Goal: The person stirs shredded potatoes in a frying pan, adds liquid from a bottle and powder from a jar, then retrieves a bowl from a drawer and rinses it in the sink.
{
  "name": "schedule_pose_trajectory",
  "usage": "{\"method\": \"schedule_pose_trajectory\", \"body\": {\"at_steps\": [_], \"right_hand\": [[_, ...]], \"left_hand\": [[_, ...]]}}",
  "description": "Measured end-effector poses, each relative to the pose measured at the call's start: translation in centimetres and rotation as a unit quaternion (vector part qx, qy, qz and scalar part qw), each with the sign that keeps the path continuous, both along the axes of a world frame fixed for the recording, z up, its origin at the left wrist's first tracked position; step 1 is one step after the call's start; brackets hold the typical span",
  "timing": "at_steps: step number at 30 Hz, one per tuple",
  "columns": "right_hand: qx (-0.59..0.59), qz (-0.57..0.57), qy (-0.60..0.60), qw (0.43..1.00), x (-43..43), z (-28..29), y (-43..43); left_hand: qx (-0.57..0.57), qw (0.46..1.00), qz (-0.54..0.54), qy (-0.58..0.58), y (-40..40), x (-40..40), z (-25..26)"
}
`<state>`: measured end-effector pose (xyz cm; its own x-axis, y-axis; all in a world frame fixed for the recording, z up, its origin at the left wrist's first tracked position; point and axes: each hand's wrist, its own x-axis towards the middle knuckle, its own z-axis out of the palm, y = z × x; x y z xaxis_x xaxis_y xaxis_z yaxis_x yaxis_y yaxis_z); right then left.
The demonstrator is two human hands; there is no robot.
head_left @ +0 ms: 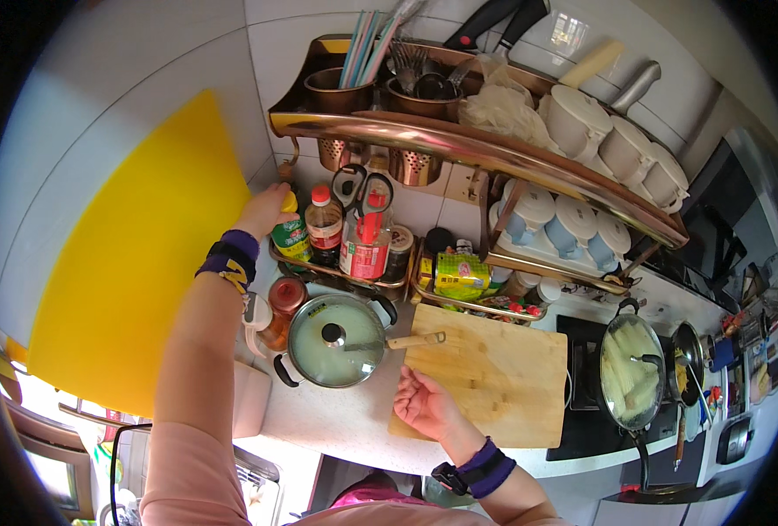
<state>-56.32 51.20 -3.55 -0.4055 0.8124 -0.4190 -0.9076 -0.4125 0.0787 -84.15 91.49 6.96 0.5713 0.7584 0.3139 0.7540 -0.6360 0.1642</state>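
My left hand [267,210] is at the yellow cap of a green-labelled bottle [291,235], its fingers around the cap. That bottle stands at the left end of a wire rack [343,268], next to a red-capped sauce bottle [325,220]. My right hand [423,402] hangs over the lower left part of a wooden cutting board [494,388], fingers loosely curled, holding nothing visible. Between my hands stands a pot with a glass lid [336,342]. A wooden-handled utensil [416,340] reaches from the pot over the board's edge.
A copper-coloured shelf [481,154] with cups and cutlery spans the wall above. Right of the board, a lidded pan [632,375] and a smaller pan [686,365] sit by the cooktop. A lidded red jar [287,296] touches the pot's left side; a yellow panel [139,263] leans at left.
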Motion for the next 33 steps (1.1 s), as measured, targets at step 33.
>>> {"method": "schedule_pose_trajectory", "body": {"at_steps": [33], "right_hand": [[-0.115, 0.068, -0.213, 0.968, 41.1, -18.4, -51.6]], "left_hand": [[-0.323, 0.912, -0.138, -0.213, -70.5, 39.3, -6.2]]}}
